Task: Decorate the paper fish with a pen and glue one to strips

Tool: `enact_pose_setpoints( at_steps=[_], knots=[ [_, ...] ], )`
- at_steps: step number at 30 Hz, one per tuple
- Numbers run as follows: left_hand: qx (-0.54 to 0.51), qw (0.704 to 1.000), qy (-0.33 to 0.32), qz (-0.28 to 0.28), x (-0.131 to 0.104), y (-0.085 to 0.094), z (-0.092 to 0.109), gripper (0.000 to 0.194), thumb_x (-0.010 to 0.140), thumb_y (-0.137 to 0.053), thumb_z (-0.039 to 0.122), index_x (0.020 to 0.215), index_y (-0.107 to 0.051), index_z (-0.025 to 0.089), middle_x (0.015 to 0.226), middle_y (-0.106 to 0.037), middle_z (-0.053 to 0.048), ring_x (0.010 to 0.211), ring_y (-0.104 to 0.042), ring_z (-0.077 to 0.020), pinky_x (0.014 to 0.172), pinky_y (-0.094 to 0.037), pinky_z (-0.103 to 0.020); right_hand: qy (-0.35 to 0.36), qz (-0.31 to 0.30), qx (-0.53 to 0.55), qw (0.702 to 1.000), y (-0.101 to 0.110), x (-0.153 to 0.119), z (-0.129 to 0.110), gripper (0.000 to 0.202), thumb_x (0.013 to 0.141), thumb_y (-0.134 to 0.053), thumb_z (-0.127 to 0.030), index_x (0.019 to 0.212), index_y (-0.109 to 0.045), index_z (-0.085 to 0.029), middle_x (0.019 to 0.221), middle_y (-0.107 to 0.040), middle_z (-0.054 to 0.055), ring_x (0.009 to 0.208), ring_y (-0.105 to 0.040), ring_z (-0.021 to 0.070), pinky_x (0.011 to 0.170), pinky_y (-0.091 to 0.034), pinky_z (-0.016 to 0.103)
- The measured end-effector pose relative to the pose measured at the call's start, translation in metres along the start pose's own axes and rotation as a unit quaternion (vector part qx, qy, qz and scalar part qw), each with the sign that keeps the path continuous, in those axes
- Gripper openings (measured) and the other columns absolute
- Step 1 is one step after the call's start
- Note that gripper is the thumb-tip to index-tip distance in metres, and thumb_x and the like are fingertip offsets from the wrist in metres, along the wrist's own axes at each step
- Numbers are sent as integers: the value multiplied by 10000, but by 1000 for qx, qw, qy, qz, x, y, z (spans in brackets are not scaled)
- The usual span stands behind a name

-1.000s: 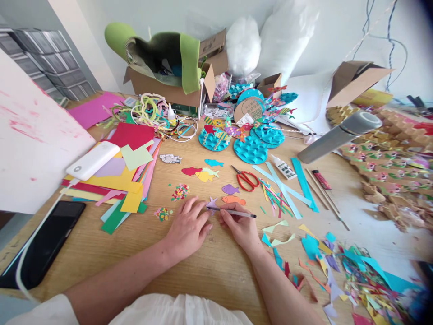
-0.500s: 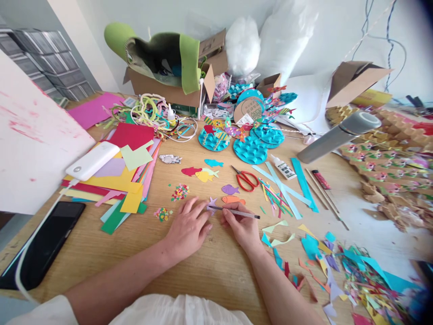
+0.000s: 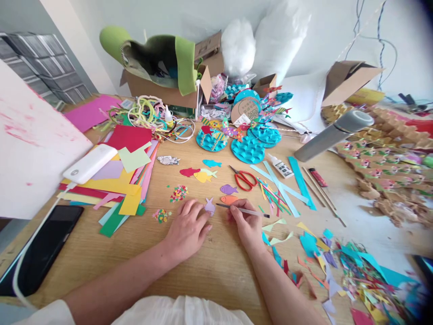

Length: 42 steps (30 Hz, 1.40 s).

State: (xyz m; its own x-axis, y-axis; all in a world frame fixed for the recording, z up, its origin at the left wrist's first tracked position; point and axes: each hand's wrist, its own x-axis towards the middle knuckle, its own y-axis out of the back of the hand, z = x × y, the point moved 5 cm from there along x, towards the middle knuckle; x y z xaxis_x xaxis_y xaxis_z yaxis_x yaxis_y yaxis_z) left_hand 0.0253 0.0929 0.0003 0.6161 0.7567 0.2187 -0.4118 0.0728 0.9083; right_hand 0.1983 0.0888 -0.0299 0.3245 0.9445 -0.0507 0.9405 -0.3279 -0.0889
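Nearest on the L, black phone (image 3: 40, 250), screen dark, white cable across it. L hand (image 3: 187, 229) palm down on the table (image 3: 216, 266), fingers loosely spread, gripping nothing; fingertips right by the lilac paper fish (image 3: 210, 206), can't tell if touching. R hand (image 3: 248, 225) closed in a pinch round a slim grey pen (image 3: 253, 211), tip just R of the fish, small gap btwn. Orange fish (image 3: 229, 199) & purple fish (image 3: 228, 189) just beyond, then red-handled scissors (image 3: 238, 174). Red tube (image 3: 318, 177) w/ small print, illegible. White btl (image 3: 280, 166) has a dark-print label, too tiny to read. Farther back, round cardboard pc (image 3: 244, 109) w/ printed characters, too blurred to make out, & white sticker (image 3: 242, 120) on it, ditto.
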Motion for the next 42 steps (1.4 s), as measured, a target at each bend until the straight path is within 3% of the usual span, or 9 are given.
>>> enact_pose_setpoints(
  at_steps=[8,17,21,25,29,34,39,42],
  knots=[
    [-3,1000,-24,-3,-1,-2,0,317,910,-546,291,1209,-600,201,1402,-493,-100,1356,-324,-319,1094,-338,-543,-16,-26,3,1000,-2,0,4,269,772,-719,-432,811,-571,-211,601,-591,-21,479,-547,134,423,-460,234],
    [-10,999,-34,-27,0,-5,0,347,919,-535,301,1251,-569,204,1421,-504,-65,1423,-245,-314,1142,-246,-567,-26,-21,-8,999,-3,0,5,286,768,-712,-450,784,-555,-213,586,-579,-25,477,-534,131,427,-452,231],
    [-3,999,-36,-12,0,-2,2,323,913,-550,307,1215,-591,199,1350,-550,-90,1373,-316,-317,1123,-271,-573,-15,-15,-2,1000,-3,0,5,283,774,-712,-445,779,-553,-210,593,-583,-23,478,-538,129,429,-452,230],
    [-5,1000,-17,-14,1,0,2,310,912,-551,327,1181,-609,186,1186,-599,-117,1162,-478,-298,1005,-419,-525,11,0,6,1000,-3,0,0,261,798,-703,-426,806,-557,-210,610,-591,-24,469,-530,119,428,-444,225],
    [-15,999,-31,14,1,4,1,199,922,-515,268,1030,-644,160,1238,-588,-106,1226,-434,-298,1057,-376,-513,62,-4,-45,997,-4,-4,-10,219,894,-590,-427,923,-598,-211,667,-629,-2,531,-577,137,499,-492,252],
    [-8,998,-63,22,1,5,3,208,923,-498,225,1058,-653,193,1189,-637,-54,1282,-396,-301,1121,-280,-546,142,-42,-187,971,-6,-13,-20,219,990,-433,-331,1076,-602,-222,771,-692,25,708,-669,160,687,-528,281],
    [13,999,-40,11,2,3,1,254,922,-510,259,1131,-645,202,1123,-627,-86,1106,-487,-281,1009,-396,-530,253,-112,-294,915,-18,-20,-33,150,977,-443,-222,985,-592,-210,773,-684,40,712,-652,165,668,-488,272],
    [6,999,-26,17,2,2,0,299,935,-484,249,1196,-603,163,1131,-622,-109,1083,-488,-274,955,-442,-495,275,-148,-325,893,-25,-22,-38,186,978,-419,-200,921,-596,-207,760,-652,52,693,-619,170,630,-467,272]
  ],
)
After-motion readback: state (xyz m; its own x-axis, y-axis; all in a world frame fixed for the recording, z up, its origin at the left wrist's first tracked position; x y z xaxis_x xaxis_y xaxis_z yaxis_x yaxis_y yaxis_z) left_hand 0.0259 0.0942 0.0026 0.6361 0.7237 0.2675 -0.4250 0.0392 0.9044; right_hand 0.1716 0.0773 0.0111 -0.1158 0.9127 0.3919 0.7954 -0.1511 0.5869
